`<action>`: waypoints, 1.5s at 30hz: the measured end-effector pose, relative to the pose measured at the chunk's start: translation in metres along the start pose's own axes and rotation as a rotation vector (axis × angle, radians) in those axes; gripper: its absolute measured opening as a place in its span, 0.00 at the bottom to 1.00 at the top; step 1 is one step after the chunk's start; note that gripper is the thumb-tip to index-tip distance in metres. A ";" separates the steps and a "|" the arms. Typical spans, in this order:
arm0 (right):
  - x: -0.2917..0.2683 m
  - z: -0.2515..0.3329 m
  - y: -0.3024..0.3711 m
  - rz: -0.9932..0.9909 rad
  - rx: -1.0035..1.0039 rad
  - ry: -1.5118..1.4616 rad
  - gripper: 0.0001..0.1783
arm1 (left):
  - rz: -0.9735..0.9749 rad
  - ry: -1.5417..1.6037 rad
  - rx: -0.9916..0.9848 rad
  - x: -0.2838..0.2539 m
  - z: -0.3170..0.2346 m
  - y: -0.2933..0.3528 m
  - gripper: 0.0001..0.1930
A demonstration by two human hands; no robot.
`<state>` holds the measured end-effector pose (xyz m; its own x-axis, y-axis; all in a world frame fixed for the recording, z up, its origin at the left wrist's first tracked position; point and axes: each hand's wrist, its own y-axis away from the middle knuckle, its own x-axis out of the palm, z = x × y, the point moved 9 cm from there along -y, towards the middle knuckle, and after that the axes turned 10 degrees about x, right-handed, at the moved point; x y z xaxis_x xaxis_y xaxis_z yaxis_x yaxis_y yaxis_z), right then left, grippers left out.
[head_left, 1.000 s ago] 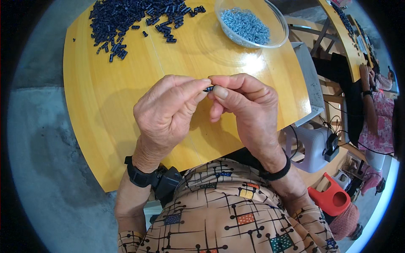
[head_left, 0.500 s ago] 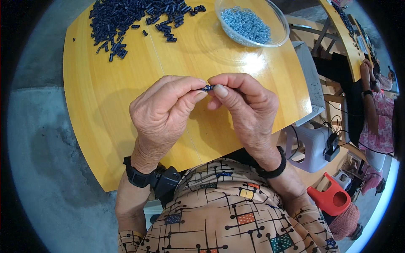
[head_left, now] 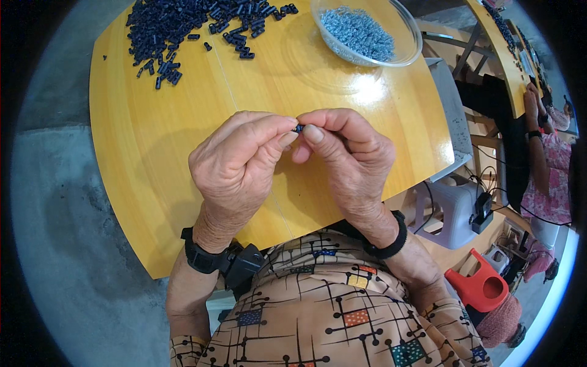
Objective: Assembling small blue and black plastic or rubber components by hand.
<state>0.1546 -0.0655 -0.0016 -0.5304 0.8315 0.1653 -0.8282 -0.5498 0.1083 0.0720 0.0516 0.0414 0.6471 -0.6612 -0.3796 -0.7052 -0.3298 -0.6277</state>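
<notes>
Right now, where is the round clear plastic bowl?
In the head view, the clear plastic bowl stands near the top, right of centre, on the yellow wooden table, just right of the small dark cylindrical pieces.

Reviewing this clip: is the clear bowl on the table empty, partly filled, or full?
Partly filled: the clear bowl holds small bluish pieces, heaped toward its left, with bare wall visible at the right.

Table: smooth wood-look top, glossy — bright glare on it. Bowl: clear plastic, shiny. Bits inside: metallic sheen. Piled pieces: dark plastic look. Shirt: thin cloth. Red stool: smooth plastic. Floor: matt, concrete-like. Held piece — too small to tell.
</notes>
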 end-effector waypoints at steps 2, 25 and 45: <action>0.001 -0.001 0.000 0.006 0.003 -0.011 0.04 | -0.006 0.003 0.005 0.000 0.001 0.001 0.05; 0.000 0.001 0.001 0.030 0.007 -0.074 0.05 | -0.019 0.249 -0.262 0.006 0.027 0.011 0.07; 0.002 0.006 0.001 0.002 -0.158 0.120 0.03 | 0.004 0.026 -0.087 0.000 0.010 0.003 0.07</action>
<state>0.1539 -0.0648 0.0046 -0.5422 0.8390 0.0458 -0.8401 -0.5403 -0.0485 0.0728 0.0571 0.0325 0.6374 -0.6796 -0.3632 -0.7309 -0.3840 -0.5642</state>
